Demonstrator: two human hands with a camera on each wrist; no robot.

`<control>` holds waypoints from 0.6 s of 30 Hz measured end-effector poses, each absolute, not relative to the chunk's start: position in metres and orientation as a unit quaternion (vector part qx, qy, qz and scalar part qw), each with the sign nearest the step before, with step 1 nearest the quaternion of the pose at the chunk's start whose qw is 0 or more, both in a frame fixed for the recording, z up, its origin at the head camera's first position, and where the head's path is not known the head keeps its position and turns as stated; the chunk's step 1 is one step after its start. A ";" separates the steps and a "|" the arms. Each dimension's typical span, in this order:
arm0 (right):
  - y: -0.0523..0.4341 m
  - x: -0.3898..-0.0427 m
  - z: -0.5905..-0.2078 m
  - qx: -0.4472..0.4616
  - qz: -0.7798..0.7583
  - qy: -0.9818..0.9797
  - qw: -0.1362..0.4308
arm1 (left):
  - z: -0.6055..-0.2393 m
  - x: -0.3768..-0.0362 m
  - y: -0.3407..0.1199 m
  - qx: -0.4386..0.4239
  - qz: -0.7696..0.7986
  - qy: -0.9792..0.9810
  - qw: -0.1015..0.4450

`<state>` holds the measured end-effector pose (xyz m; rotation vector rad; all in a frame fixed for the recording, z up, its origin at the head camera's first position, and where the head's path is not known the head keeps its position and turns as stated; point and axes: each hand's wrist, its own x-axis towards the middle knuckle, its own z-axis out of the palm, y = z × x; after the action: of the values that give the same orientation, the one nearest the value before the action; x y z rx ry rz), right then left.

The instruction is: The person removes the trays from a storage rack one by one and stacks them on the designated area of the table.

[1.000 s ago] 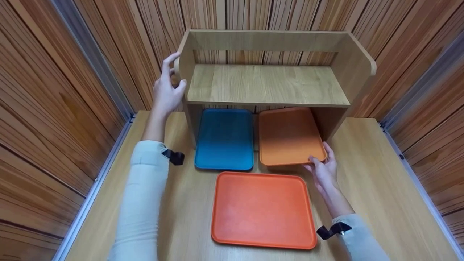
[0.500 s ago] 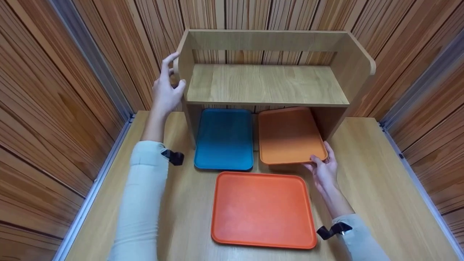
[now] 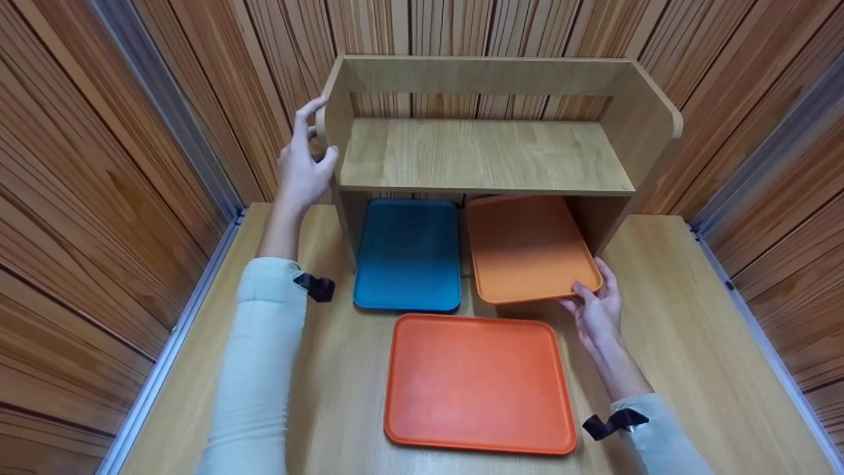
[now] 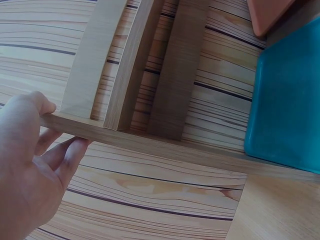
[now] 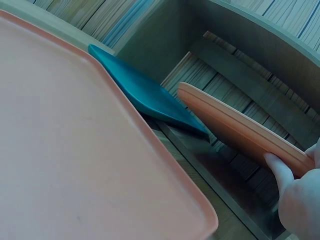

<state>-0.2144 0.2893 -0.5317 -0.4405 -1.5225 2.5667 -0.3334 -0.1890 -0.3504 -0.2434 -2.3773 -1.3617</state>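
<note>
In the head view my left hand [image 3: 304, 165] holds the front edge of the wooden shelf's [image 3: 488, 155] left side panel. The left wrist view puts the thumb on one side of that panel [image 4: 145, 144] and the fingers on the other. My right hand [image 3: 599, 313] pinches the near right corner of an orange tray [image 3: 534, 251], thumb on top and fingers beneath. This tray sits slightly turned, its far part under the shelf board. In the right wrist view, a gap shows below the tray [image 5: 245, 131]. Left of it, a blue tray [image 3: 407, 257] lies partly inside the lower compartment.
A larger red-orange tray [image 3: 480, 384] lies on the wooden table [image 3: 699, 343] in front of the shelf. Wood-plank walls [image 3: 79, 165] stand behind and on both sides, with metal strips [image 3: 173, 333] along the table's sides.
My right hand has moved a little to the right and toward me, and the orange tray has turned and shifted with it. The left hand stays on the shelf panel.
</note>
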 end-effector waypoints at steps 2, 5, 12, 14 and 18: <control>0.291 -0.214 -0.532 -0.149 0.850 -0.500 0.067 | -0.351 -0.334 -0.189 -0.087 -0.482 -0.850 0.196; 0.294 -0.213 -0.532 -0.157 0.851 -0.495 0.073 | -0.351 -0.334 -0.189 -0.090 -0.474 -0.852 0.202; 0.302 -0.211 -0.531 -0.177 0.834 -0.516 0.081 | -0.350 -0.333 -0.189 -0.100 -0.475 -0.850 0.207; 0.305 -0.210 -0.530 -0.179 0.829 -0.524 0.077 | -0.350 -0.333 -0.189 -0.100 -0.475 -0.849 0.206; 0.309 -0.210 -0.527 -0.180 0.825 -0.530 0.073 | -0.350 -0.334 -0.190 -0.099 -0.475 -0.850 0.207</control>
<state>-0.2097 0.3090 -0.5275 -0.5405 -1.5925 2.4796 -0.3338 -0.1897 -0.3505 -0.2756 -2.3660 -1.3217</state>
